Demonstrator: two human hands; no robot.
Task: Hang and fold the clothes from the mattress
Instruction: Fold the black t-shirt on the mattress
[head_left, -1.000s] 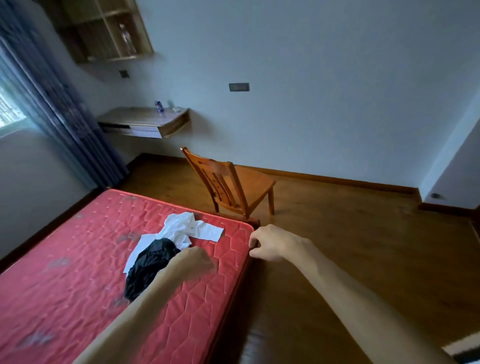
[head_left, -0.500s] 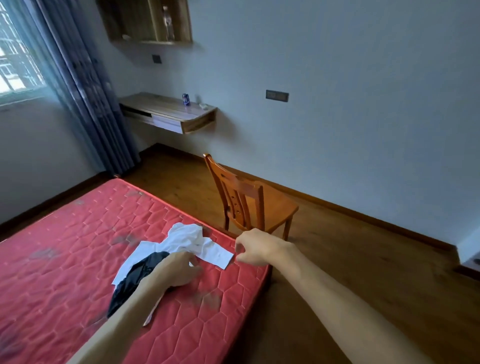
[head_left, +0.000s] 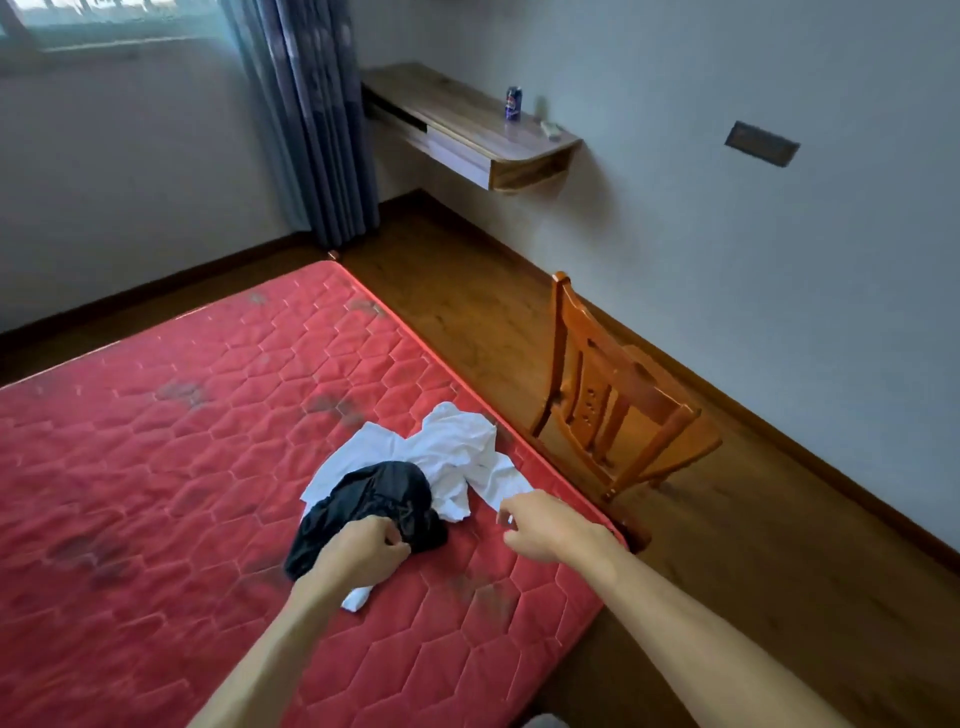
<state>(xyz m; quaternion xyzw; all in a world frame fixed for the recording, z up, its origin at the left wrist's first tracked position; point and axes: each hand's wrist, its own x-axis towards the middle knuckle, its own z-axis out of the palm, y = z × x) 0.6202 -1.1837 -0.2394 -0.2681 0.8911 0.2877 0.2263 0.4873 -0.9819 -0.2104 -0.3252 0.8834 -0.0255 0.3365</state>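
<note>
A black garment (head_left: 371, 506) lies crumpled on a white shirt (head_left: 452, 457) at frame centre, near the right edge of the red mattress (head_left: 156, 441). The left hand (head_left: 361, 551) has its fingers closed on the black garment; the right hand (head_left: 550, 525), fingers curled, pinches at the shirt's sleeve tip. A chair (head_left: 618, 410) stands just beside the mattress, at right.

— What did the person have on their arms?
— Nothing showed: both forearms were bare to the frame's edge, no sleeves, watch or rings on the left hand (head_left: 358, 551) or the right hand (head_left: 550, 527).
— Gloves?
— None.
</note>
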